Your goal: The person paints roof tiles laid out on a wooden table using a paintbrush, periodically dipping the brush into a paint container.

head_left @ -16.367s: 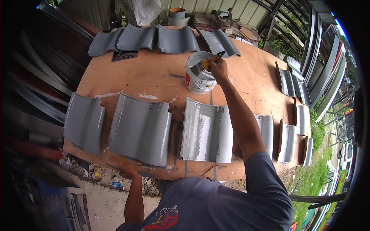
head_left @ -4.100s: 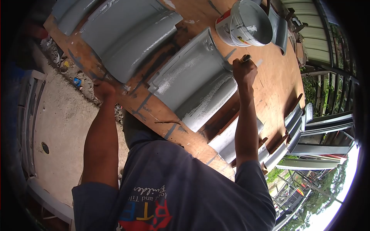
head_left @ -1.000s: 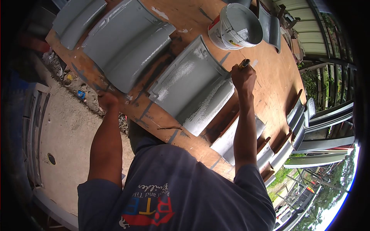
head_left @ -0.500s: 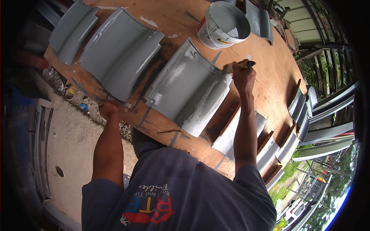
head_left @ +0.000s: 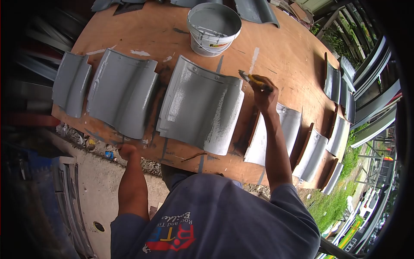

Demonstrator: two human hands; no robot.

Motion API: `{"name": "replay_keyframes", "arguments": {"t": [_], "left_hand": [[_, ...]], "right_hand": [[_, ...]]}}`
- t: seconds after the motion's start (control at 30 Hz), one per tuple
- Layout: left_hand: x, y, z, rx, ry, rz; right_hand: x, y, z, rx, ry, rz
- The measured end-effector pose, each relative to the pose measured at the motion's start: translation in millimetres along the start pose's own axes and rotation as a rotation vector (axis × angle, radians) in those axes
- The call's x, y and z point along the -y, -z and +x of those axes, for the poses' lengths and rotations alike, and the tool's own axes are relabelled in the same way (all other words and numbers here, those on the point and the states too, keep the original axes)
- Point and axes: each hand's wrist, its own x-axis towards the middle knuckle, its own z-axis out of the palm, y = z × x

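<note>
My right hand (head_left: 265,96) is closed around a paintbrush (head_left: 257,80) with a yellow handle, held just above the table beside a tile's upper right corner. That roof tile (head_left: 194,101) is mostly coated in grey, with pale patches along its right ridge and left side. My left hand (head_left: 128,151) is curled at the front edge of the wooden table (head_left: 284,56), below a grey-coated tile (head_left: 122,93); its fingers are partly hidden. Behind the tiles stands a white bucket (head_left: 211,45) of grey paint.
Another grey tile (head_left: 71,84) lies at the left. Paler tiles, including a whitish tile (head_left: 288,123), line the right side. Darker tiles (head_left: 257,12) lie at the back. A thin stick (head_left: 194,156) rests near the front edge. Metal lengths (head_left: 379,101) are stacked beyond the right side.
The view has turned and shifted, so the bucket appears farther left. My right hand has tilted the paintbrush, whose bristles now point up and left. My left hand stays by the table edge.
</note>
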Motion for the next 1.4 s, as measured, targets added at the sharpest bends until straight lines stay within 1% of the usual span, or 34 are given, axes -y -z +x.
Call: {"name": "replay_keyframes", "arguments": {"t": [0.03,0.07,0.1,0.17,0.2,0.23,0.27,0.3,0.33,0.37,0.4,0.5,0.53,0.6,0.63,0.7,0.73,0.77,0.83,0.87,0.9,0.93,0.97,1.03,1.07,1.1,1.13,1.17,1.2,1.23,1.27,1.3,1.33,1.4], "left_hand": [[1,0,0,0.003,-0.011,-0.004],[4,0,-1,-0.016,-0.062,0.022],[1,0,-3,-0.034,-0.111,0.046],[-3,-1,-4,-0.034,-0.115,0.054],[0,0,-2,-0.037,-0.112,0.066],[4,0,0,-0.041,-0.108,0.078],[3,0,5,-0.002,-0.014,0.035],[2,-2,7,0.038,0.077,-0.011],[3,-2,6,0.041,0.073,-0.010],[4,-1,5,0.047,0.016,0.017],[1,2,1,0.050,-0.039,0.041],[-6,7,-6,0.014,0.031,0.000],[3,-2,7,0.014,0.028,0.003],[17,-19,30,0.065,0.007,0.030],[9,-13,19,0.067,0.009,0.029],[3,-2,5,0.019,-0.022,0.058],[3,-1,4,0.022,-0.020,0.058],[1,1,2,0.021,0.001,0.029],[5,-5,7,0.027,0.013,-0.007],[8,-9,10,0.005,-0.067,0.080],[8,-8,12,-0.005,-0.117,0.120],[7,-5,12,-0.018,-0.166,0.159],[6,-3,11,0.016,-0.193,0.200],[5,3,4,0.054,-0.241,0.234],[4,6,0,0.068,-0.344,0.376],[2,8,1,0.076,-0.445,0.516],[6,3,10,0.074,-0.458,0.505],[16,-8,23,0.087,-0.494,0.581],[16,-14,32,0.098,-0.527,0.659],[7,-7,22,0.093,-0.528,0.652],[4,0,9,0.077,-0.470,0.555],[-1,8,-2,0.062,-0.410,0.462],[-5,10,-6,0.059,-0.403,0.462],[-8,12,-10,0.023,-0.184,0.193]], "right_hand": [[-3,0,-5,0.072,0.132,0.055],[-14,-2,-13,0.172,0.179,-0.024],[-12,-5,-20,0.211,0.208,-0.016],[-12,0,-27,0.202,0.139,-0.006],[-11,-1,-25,0.207,0.138,-0.006],[-12,-2,-24,0.111,0.111,0.062],[-13,-4,-24,0.013,0.085,0.129],[-19,-8,-25,0.013,0.080,0.127],[-25,-14,-26,0.058,0.076,0.114],[-31,-18,-29,0.101,0.071,0.101],[-26,-16,-29,0.085,0.093,0.083],[-19,-13,-33,0.086,0.102,0.085],[-16,-10,-38,0.085,0.098,0.084],[-6,1,-49,0.196,0.089,0.089],[0,10,-51,0.196,0.092,0.087],[8,32,-59,0.506,0.013,0.038],[7,38,-64,0.580,0.029,0.048],[8,43,-66,0.578,0.029,0.044],[10,52,-66,0.826,-0.108,0.175],[-7,48,-66,0.813,-0.179,0.172],[-8,47,-57,0.799,-0.179,0.175],[-6,46,-45,0.686,-0.200,0.186],[-5,44,-32,0.570,-0.223,0.197],[3,37,3,0.518,-0.433,0.185],[-9,29,13,0.497,-0.435,0.193],[-27,16,21,0.363,-0.383,0.235],[-39,5,24,0.231,-0.328,0.276],[-42,0,23,0.220,-0.323,0.283],[-43,-5,20,0.108,-0.243,0.288],[-32,-6,18,0.000,-0.163,0.291],[-23,-3,7,-0.017,-0.088,0.206],[-16,-2,-8,0.020,-0.041,0.182],[-9,-1,-25,0.059,0.006,0.157],[1,2,-66,0.168,0.116,0.079]]}}
